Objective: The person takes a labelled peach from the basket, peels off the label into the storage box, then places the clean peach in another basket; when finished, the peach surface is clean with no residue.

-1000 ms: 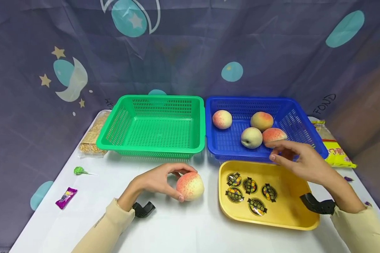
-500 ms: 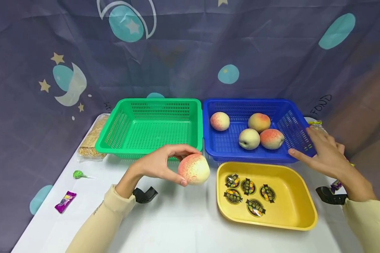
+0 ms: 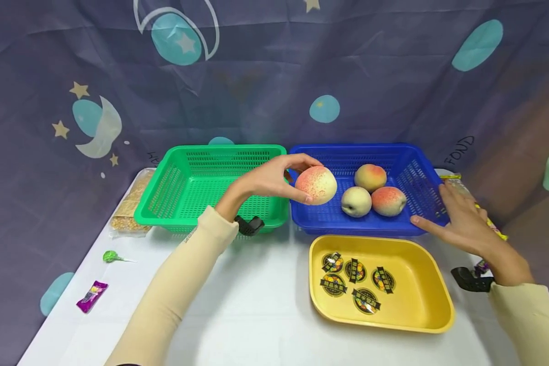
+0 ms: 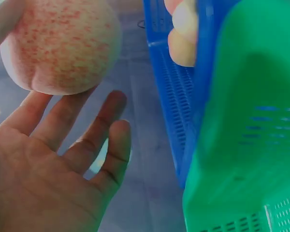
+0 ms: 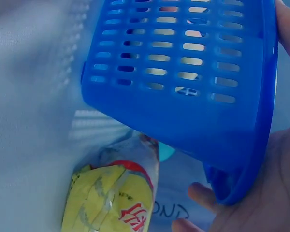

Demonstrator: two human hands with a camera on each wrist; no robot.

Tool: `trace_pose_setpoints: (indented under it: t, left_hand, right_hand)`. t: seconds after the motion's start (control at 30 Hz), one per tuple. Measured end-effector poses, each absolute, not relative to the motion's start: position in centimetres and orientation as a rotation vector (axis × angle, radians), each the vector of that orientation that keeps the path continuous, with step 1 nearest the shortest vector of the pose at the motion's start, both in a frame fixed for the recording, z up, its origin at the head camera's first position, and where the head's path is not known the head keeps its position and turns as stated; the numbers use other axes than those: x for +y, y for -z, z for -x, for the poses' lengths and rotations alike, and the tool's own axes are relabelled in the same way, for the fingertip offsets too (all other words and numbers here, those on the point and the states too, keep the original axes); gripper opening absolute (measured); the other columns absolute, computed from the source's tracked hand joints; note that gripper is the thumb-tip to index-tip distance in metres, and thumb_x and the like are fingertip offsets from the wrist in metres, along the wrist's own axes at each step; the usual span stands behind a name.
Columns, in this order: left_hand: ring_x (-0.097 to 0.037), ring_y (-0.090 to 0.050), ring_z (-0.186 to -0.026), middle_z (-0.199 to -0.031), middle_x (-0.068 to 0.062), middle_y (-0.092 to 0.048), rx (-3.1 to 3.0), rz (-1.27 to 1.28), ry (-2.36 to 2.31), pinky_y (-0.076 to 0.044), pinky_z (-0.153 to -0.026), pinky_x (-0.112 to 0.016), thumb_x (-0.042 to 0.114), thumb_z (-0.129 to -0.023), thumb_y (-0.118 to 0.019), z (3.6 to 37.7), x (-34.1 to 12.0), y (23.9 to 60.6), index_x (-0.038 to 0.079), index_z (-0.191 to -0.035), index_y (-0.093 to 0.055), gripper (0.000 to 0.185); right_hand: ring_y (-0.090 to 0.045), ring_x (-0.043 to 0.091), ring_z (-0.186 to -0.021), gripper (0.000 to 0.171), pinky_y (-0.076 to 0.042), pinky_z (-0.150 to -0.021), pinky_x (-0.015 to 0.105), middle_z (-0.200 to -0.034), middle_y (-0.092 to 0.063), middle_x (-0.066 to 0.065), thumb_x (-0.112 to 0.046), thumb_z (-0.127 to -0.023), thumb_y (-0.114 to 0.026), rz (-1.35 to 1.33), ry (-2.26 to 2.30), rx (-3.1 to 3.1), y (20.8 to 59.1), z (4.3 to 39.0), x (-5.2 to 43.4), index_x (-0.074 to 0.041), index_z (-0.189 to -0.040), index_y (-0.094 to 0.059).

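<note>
The left hand (image 3: 267, 180) holds a peach (image 3: 316, 184) in its fingers, up over the left end of the blue basket (image 3: 421, 175). Three more peaches (image 3: 370, 177) lie inside. The right hand (image 3: 462, 223) rests on the basket's right corner with fingers stretched out, grasping nothing.

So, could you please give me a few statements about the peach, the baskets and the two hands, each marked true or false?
1. The left hand holds a pink-speckled peach above the blue plastic basket. True.
2. The green plastic basket holds three peaches. False: no peaches lie in it; the three loose ones show in the blue basket.
3. The right hand touches the blue basket's right corner. True.
4. The yellow plastic tray holds round stickers. True.
5. The right hand grips a lollipop. False: the green lollipop lies on the white table, far left.
</note>
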State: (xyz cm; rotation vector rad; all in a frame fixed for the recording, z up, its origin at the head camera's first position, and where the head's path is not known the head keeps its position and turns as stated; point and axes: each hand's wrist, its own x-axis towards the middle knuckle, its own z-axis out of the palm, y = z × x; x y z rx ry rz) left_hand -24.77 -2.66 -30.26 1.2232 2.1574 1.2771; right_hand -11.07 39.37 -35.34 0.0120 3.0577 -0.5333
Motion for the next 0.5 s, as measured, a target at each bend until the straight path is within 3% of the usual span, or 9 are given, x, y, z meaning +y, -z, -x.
trace_pose_setpoints:
  t: [0.23,0.5]
  left_hand:
    - [-0.015,-0.059,-0.119,-0.129,0.005,-0.065,2.138,-1.179,-1.285,-0.049,-0.103,-0.039,0.030,-0.078,-0.087,28.6,1.6,30.4,0.024,-0.136,-0.060,0.064]
    - [-0.021,-0.059,-0.124,-0.134,-0.001,-0.063,2.143,-1.082,-1.332,-0.048,-0.105,-0.032,0.026,-0.081,-0.084,31.3,5.5,31.6,0.020,-0.141,-0.056,0.066]
  right_hand:
    - [0.008,0.060,-0.150,0.109,0.000,-0.102,0.090,-0.167,0.019,0.025,-0.056,-0.096,-0.058,-0.016,0.586,3.023,35.3,11.0,39.2,0.000,-0.161,0.010]
    - [0.004,0.060,-0.150,0.109,-0.012,-0.105,0.086,-0.167,0.019,0.025,-0.054,-0.096,-0.059,-0.027,0.670,3.005,35.4,10.9,39.3,-0.003,-0.161,0.012]
